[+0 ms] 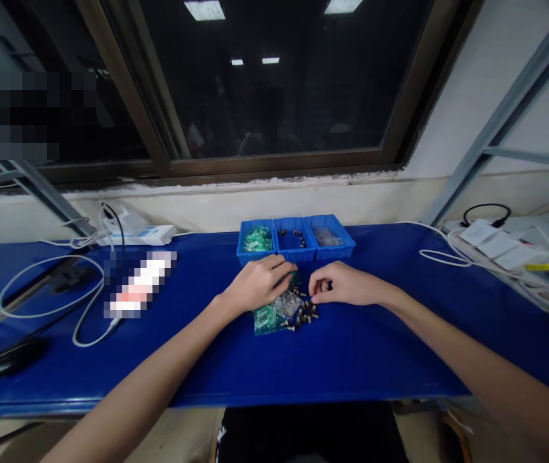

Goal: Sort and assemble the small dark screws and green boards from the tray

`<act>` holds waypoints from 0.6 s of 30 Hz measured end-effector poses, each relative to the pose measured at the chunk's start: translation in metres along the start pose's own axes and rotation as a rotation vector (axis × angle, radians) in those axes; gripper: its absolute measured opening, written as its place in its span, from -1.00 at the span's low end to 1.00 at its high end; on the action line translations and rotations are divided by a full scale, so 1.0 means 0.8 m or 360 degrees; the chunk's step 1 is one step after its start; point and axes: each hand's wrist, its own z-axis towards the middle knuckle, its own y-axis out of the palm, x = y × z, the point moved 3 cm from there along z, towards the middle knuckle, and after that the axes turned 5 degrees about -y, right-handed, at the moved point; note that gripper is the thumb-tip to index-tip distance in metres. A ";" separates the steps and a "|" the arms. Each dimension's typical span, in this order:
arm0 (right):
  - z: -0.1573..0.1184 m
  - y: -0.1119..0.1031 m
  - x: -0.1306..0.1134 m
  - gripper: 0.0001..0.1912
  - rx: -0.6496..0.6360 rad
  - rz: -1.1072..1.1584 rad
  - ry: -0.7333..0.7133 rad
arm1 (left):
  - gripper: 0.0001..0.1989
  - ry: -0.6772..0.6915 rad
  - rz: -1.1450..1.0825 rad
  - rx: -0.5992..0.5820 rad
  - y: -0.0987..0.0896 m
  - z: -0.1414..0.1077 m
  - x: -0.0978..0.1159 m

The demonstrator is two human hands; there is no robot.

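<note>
While the left hand lies over green packets on the blue table, fingers bent, grip hidden, the right hand sits beside loose fasteners, fingers curled narrow; whether it holds one cannot be told. Three blue bins stand behind.

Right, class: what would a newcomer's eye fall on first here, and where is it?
Probably the left hand at the green and clear packets, with the right hand beside the small parts, mid-picture on the vivid blue table. Just beyond the hands stand three blue bins in a row. The dark window looms above everything.
</note>
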 end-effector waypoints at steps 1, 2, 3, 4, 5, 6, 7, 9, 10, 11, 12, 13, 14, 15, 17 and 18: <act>0.000 0.000 0.001 -0.89 0.0018 -0.0021 0.0001 | -0.71 -0.0002 0.0003 -0.0010 0.002 0.000 0.001; 0.001 0.000 0.003 -0.90 0.0040 -0.0042 0.0002 | -0.72 -0.0020 0.0001 -0.0009 0.004 0.000 0.001; 0.001 0.000 0.004 -0.91 0.0067 -0.0065 0.0001 | -0.72 -0.0043 -0.0004 -0.0003 0.005 0.000 0.000; 0.001 -0.001 0.005 -0.90 0.0093 -0.0089 -0.0002 | -0.73 -0.0063 -0.0010 0.0006 0.005 -0.001 -0.002; 0.002 -0.002 0.005 -0.89 0.0116 -0.0110 -0.0005 | -0.73 -0.0078 -0.0018 0.0019 0.006 -0.001 -0.003; 0.002 -0.003 0.006 -0.88 0.0134 -0.0124 -0.0004 | -0.73 -0.0090 -0.0026 0.0031 0.006 -0.001 -0.005; 0.001 -0.004 0.006 -0.87 0.0142 -0.0134 0.0002 | -0.74 -0.0097 -0.0033 0.0043 0.006 -0.002 -0.006; 0.000 -0.007 0.005 -0.89 0.0112 -0.0144 0.0025 | -0.74 -0.0103 -0.0047 0.0051 0.005 -0.002 -0.006; 0.000 -0.007 0.005 -0.88 0.0083 -0.0149 0.0038 | -0.74 -0.0103 -0.0053 0.0048 0.005 -0.002 -0.006; -0.001 -0.008 0.005 -0.86 0.0056 -0.0156 0.0051 | -0.74 -0.0103 -0.0058 0.0042 0.005 -0.001 -0.005; -0.002 -0.008 0.005 -0.85 0.0036 -0.0167 0.0065 | -0.74 -0.0103 -0.0061 0.0035 0.005 -0.001 -0.004; -0.002 -0.009 0.005 -0.86 0.0025 -0.0183 0.0082 | -0.74 -0.0103 -0.0064 0.0026 0.005 -0.001 -0.004; -0.003 -0.009 0.005 -0.88 0.0027 -0.0202 0.0099 | -0.74 -0.0104 -0.0065 0.0019 0.005 -0.001 -0.003; -0.003 -0.009 0.005 -0.90 0.0032 -0.0222 0.0111 | -0.74 -0.0108 -0.0064 0.0015 0.005 -0.001 -0.003; -0.002 -0.008 0.005 -0.94 0.0034 -0.0258 0.0109 | -0.74 -0.0118 -0.0059 0.0015 0.005 -0.001 -0.004; -0.002 -0.008 0.004 -0.95 0.0036 -0.0274 0.0098 | -0.73 -0.0121 -0.0057 0.0018 0.005 -0.001 -0.004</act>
